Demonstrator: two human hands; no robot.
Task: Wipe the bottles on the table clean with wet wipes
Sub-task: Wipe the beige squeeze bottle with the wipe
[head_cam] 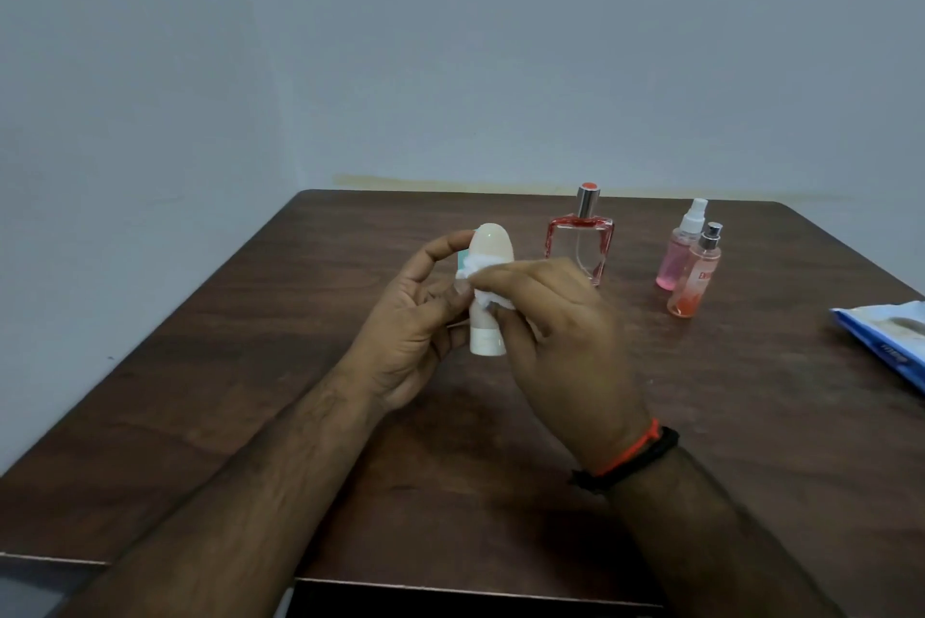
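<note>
Left hand (415, 317) grips white bottle (488, 287) upright; right hand (555, 317) presses wet wipe (483, 267) against it; pink liquid in spray bottle (675, 257).

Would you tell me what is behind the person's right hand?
The red square perfume bottle stands behind the right hand; the hand covers its lower left corner.

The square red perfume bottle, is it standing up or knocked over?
Standing up. The red perfume bottle sits on its base on the table, silver cap pointing up.

Hands (500, 317) around wiped bottle (488, 287)
</note>
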